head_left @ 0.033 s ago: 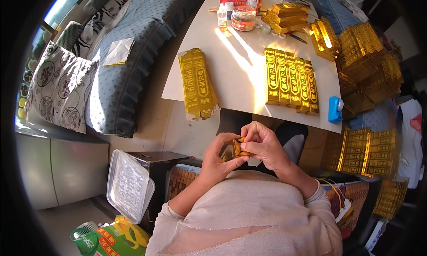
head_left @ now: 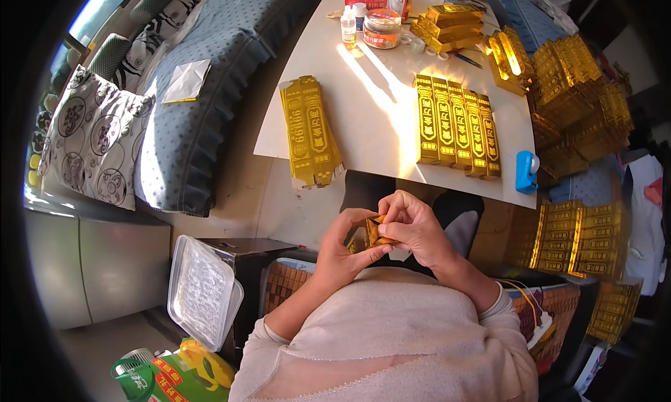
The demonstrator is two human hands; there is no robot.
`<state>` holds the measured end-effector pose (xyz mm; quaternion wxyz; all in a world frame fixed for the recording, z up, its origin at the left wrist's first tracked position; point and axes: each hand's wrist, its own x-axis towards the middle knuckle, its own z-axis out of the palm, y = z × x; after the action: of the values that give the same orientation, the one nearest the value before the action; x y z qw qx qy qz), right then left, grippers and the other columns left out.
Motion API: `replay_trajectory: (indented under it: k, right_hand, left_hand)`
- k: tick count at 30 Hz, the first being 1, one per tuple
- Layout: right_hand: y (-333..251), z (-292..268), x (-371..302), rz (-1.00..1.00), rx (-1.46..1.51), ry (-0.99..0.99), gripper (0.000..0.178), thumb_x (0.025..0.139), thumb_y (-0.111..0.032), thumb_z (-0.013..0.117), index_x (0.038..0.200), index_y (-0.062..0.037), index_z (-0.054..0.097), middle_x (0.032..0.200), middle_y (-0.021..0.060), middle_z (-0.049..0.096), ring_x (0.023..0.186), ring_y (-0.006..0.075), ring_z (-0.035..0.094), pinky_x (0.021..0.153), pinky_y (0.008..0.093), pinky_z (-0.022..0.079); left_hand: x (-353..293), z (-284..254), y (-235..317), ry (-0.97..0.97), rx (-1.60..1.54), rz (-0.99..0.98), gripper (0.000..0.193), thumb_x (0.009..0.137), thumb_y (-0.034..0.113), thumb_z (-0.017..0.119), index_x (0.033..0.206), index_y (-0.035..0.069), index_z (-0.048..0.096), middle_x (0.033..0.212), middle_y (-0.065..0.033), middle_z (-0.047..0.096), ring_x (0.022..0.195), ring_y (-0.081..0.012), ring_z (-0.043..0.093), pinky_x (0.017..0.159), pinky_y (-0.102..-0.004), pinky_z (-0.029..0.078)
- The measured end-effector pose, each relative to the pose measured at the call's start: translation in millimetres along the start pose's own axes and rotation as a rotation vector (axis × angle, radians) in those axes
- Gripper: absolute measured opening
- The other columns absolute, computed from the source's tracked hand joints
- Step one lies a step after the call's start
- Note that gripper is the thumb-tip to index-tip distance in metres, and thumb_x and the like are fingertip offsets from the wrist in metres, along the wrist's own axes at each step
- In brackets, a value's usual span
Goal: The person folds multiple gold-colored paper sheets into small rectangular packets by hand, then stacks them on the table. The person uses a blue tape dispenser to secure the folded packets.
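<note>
Close to my body, in front of my lap, both hands work on a small gold cardboard box [head_left: 359, 242] whose end points up. My left hand [head_left: 342, 245] wraps round the box's side, thumb below and fingers above. With thumb and fingers, my right hand [head_left: 414, 228] pinches the folded flaps at that end. Most of the box is hidden by my hands. Ahead on the white table [head_left: 370, 133] lies a stack of flat gold box blanks [head_left: 307, 133], to the left. A row of several folded gold boxes [head_left: 458, 128] sits to the right.
A blue tape dispenser [head_left: 525, 173] stands at the table's right corner. Jars [head_left: 382, 30] and more gold boxes [head_left: 451, 28] are at the far end. Stacked gold boxes [head_left: 573, 87] rise at right. A clear plastic container [head_left: 201, 290] is at my left.
</note>
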<state>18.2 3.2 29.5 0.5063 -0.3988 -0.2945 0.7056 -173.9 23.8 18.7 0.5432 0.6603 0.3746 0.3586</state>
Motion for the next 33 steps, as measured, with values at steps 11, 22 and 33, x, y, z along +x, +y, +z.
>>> replay_trajectory:
  k: [11, 22, 33]
  right_hand:
    - [-3.0, -16.7, -7.5, 0.126, 0.097, -0.113, 0.033, 0.098, -0.030, 0.072, 0.121, -0.0123, 0.055, 0.117, 0.0024, 0.055, 0.099, 0.0067, 0.058, 0.078, 0.0229, 0.049]
    - [-4.5, -27.0, -1.4, 0.138, 0.356, -0.238, 0.063, 0.105, -0.046, 0.058, 0.146, 0.0002, 0.046, 0.138, 0.0145, 0.062, 0.120, 0.0209, 0.065, 0.105, 0.0365, 0.051]
    - [22.6, -21.5, 26.1, -0.215, -0.258, -0.235, 0.058, 0.093, -0.007, 0.077, 0.142, -0.0079, 0.046, 0.134, 0.0025, 0.058, 0.129, 0.0134, 0.054, 0.110, 0.0327, 0.044]
  left_hand:
    - [-0.7, 0.8, 7.3, -0.016, 0.004, 0.110, 0.058, 0.076, 0.023, 0.093, 0.121, 0.002, 0.064, 0.113, -0.0109, 0.070, 0.105, -0.0222, 0.069, 0.093, -0.0338, 0.053]
    - [7.8, -4.8, 42.3, -0.428, 0.177, 0.749, 0.043, 0.080, 0.010, 0.083, 0.121, 0.009, 0.072, 0.140, -0.0132, 0.066, 0.144, -0.0340, 0.049, 0.123, -0.0506, 0.031]
    - [13.3, -38.3, 33.6, 0.114, -0.331, -0.019, 0.054, 0.104, 0.023, 0.059, 0.152, 0.000, 0.046, 0.154, -0.0176, 0.050, 0.147, -0.0257, 0.043, 0.124, -0.0423, 0.028]
